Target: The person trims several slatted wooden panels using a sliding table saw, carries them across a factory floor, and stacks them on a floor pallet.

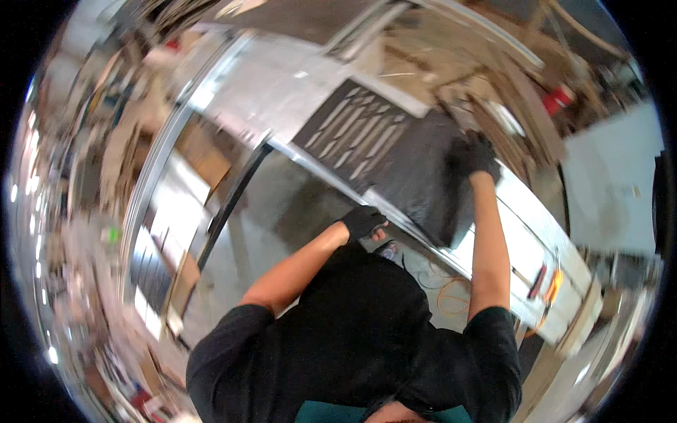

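A dark slotted panel (356,130) lies on the bench, with rows of long narrow openings. Beside it a plain dark sheet (425,180) reaches to the bench's front edge; I cannot tell whether the two are one piece. My right hand (479,155), in a black glove, is at the sheet's far right part. Motion blur and the dark glove hide whether those fingers grip it. My left hand (364,223), in a black glove with bare fingertips, is in front of the bench edge near the sheet. Its fingers are curled in, and nothing shows in them.
A metal rail (317,166) runs along the bench front. On the pale right end (536,240) lie a red-handled tool (537,282) and an orange-handled tool (556,285). An orange cable (451,296) lies on the floor. Wood pieces (511,106) stand behind the bench.
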A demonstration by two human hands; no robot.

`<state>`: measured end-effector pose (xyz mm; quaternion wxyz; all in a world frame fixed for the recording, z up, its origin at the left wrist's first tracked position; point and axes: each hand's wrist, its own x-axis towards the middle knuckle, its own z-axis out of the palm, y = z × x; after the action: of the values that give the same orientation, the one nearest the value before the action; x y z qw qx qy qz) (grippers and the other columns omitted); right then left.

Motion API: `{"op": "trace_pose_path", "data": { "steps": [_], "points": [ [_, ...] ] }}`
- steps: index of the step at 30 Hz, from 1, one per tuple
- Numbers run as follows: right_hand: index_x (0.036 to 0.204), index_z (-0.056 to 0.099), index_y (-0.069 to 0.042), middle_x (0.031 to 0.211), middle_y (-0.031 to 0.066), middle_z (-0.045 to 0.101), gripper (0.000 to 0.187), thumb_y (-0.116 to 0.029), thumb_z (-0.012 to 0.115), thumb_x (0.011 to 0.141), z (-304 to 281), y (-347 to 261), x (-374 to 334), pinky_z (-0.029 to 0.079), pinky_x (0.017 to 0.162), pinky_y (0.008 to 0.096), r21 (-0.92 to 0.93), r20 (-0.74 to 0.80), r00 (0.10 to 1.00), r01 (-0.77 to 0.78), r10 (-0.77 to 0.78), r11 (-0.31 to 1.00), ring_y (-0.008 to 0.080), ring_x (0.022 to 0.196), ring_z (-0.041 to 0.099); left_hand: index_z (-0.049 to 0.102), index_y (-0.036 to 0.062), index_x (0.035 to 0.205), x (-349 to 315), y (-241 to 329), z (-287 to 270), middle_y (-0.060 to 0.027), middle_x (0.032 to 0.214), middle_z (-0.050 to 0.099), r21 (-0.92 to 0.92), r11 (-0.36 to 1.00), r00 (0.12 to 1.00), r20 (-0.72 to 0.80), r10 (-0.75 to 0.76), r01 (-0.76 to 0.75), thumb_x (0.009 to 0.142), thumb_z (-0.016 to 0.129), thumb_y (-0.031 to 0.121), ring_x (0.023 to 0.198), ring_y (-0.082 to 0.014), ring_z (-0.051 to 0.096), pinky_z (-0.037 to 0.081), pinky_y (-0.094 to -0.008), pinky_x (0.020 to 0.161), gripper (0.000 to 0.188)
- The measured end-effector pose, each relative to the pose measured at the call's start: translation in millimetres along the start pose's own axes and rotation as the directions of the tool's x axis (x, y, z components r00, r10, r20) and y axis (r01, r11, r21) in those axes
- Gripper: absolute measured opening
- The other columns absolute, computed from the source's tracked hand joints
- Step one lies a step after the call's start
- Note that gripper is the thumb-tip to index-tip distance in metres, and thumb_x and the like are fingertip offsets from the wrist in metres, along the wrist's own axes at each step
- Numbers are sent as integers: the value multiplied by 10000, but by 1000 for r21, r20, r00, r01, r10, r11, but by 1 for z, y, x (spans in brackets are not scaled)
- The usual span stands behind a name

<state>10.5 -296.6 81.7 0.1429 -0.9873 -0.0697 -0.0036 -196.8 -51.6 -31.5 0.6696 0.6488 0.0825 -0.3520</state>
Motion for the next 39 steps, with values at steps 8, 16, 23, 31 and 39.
{"op": "trace_pose_path", "data": {
  "steps": [8, 16, 23, 31, 39],
  "points": [
    [1134, 601, -22, 1130, 187, 581, 336, -211, 613, 857, 69, 44, -42, 434, 906, 413, 48, -265, 932, 269, -247, 962, 345, 1070, 533, 578, 104, 808, -13, -133, -117, -32, 809, 588, -781, 590, 823, -463, -330, -203, 956, 401, 240, 706, -169, 541, 414, -313, 608, 268],
    [1109, 633, -10, 1115, 149, 622, 264, -149, 580, 891, 36, 124, -102, 420, 938, 350, 110, -310, 942, -101, 130, 989, 268, 1062, 566, 576, 116, 792, 79, -146, -215, -13, 769, 588, -679, 623, 526, -718, -455, -388, 956, 416, 288, 667, -177, 502, 415, -332, 636, 287],
    [1170, 600, -11, 1147, 113, 626, 302, -108, 547, 890, 10, 124, -198, 393, 975, 330, 235, -277, 831, -429, 483, 872, 204, 1079, 558, 584, 123, 798, 147, -168, -263, -10, 767, 588, -664, 627, 590, -716, -375, -407, 951, 427, 288, 668, -172, 504, 417, -332, 639, 274],
    [1060, 651, -25, 1022, 130, 668, 268, -113, 577, 818, 30, 168, -369, 461, 865, 337, 458, -422, 478, -621, 770, 636, 229, 956, 620, 592, 132, 805, 174, -189, -281, -7, 764, 589, -653, 703, 738, -616, -276, -283, 946, 439, 287, 669, -167, 506, 420, -332, 642, 260],
    [1086, 648, -56, 1030, 123, 674, 301, -213, 599, 833, 35, 141, -447, 467, 853, 326, 503, -357, 84, -822, 930, 267, 223, 961, 633, 601, 140, 812, 169, -210, -288, -4, 761, 590, -570, 792, 667, -680, -304, -220, 941, 452, 287, 671, -162, 509, 422, -332, 645, 246]
  ]
}}
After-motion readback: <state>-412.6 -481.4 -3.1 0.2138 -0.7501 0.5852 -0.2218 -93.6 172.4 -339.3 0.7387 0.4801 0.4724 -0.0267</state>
